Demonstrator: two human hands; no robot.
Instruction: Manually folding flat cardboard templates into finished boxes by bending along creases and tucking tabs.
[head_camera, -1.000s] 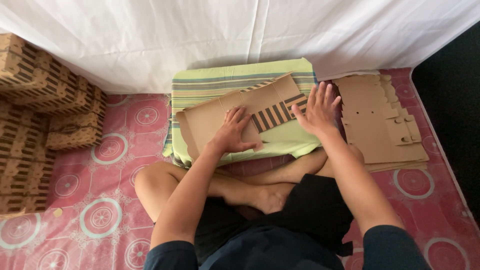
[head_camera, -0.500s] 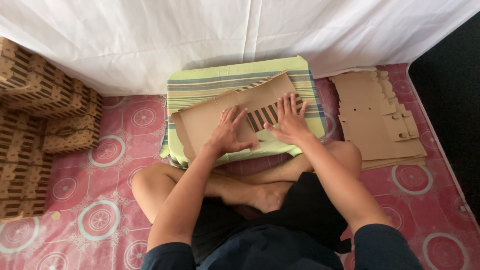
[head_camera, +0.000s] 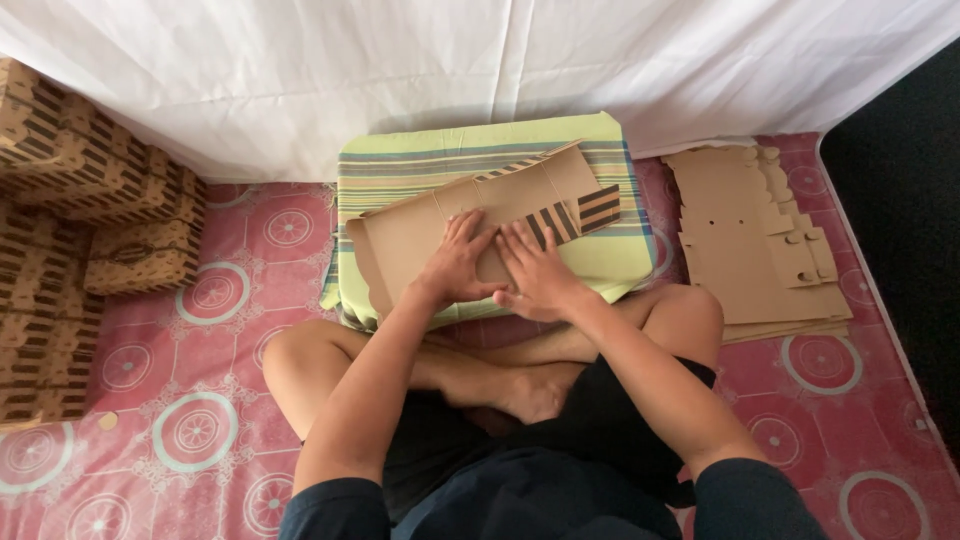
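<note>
Both hands lie flat and open on the cardboard box blank (head_camera: 470, 225), gripping nothing: the left hand (head_camera: 462, 262) presses its middle panel, the right hand (head_camera: 535, 275) sits just beside it at three o'clock, fingers near the striped flaps. The blank rests askew on a striped green cushion (head_camera: 600, 265) before the person's crossed legs. Pressing well likely means keeping palms close to the crease and weight even. The cushion's edges sit close around the blank. A stack of flat blanks (head_camera: 745, 250) lies at three o'clock, folded boxes (head_camera: 90, 200) at nine, white cloth (head_camera: 400, 70) at twelve; pink floor mat (head_camera: 200, 360) stays open between.
</note>
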